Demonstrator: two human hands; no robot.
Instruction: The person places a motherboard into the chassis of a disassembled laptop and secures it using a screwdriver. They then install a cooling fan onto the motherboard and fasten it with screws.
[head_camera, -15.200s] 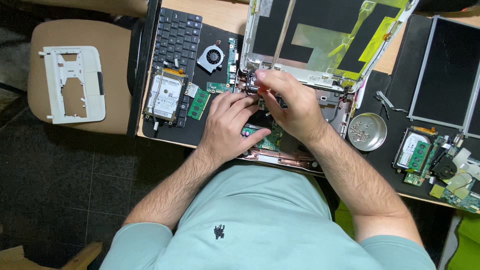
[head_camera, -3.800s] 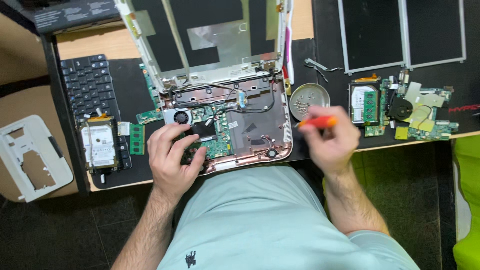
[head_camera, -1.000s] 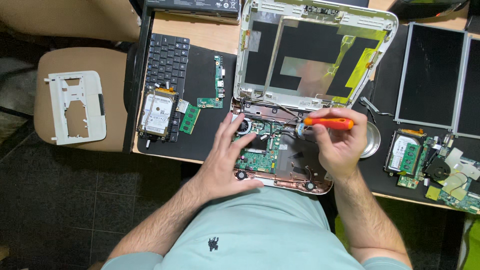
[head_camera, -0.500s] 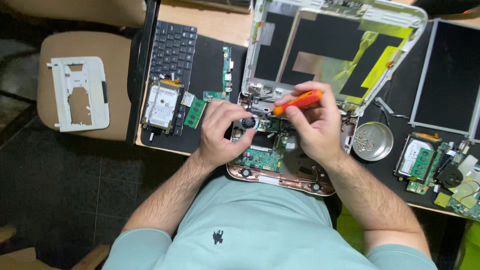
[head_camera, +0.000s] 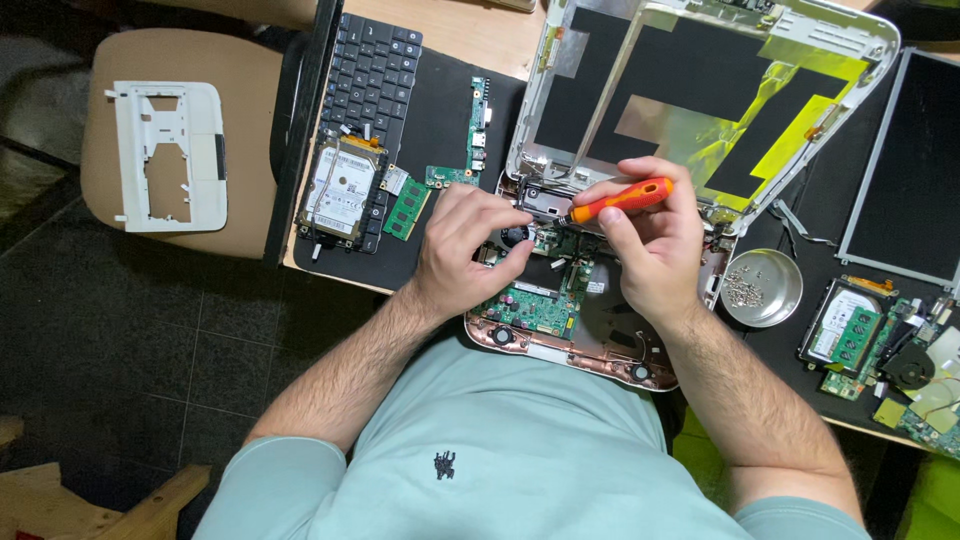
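An opened laptop base (head_camera: 560, 335) with a copper-coloured rim lies at the table's near edge, its green circuit board (head_camera: 535, 305) exposed. My right hand (head_camera: 650, 250) grips an orange-handled screwdriver (head_camera: 625, 198), tip pointing left into the hinge corner. My left hand (head_camera: 465, 250) rests on the board's left side, fingers curled by the small fan there. The stripped lid shell (head_camera: 700, 90) stands open behind both hands.
Left of the base lie a hard drive (head_camera: 340, 190), a green memory stick (head_camera: 405, 208), a narrow circuit strip (head_camera: 478, 125) and a black keyboard (head_camera: 375, 70). A metal dish of screws (head_camera: 762, 288) sits right. A screen panel (head_camera: 915, 180) and loose parts (head_camera: 850, 335) lie further right. A white plastic frame (head_camera: 170, 155) lies on a chair.
My right hand has tilted the screwdriver flatter and brought its tip left to the hinge corner. My left hand stays on the board by the fan.
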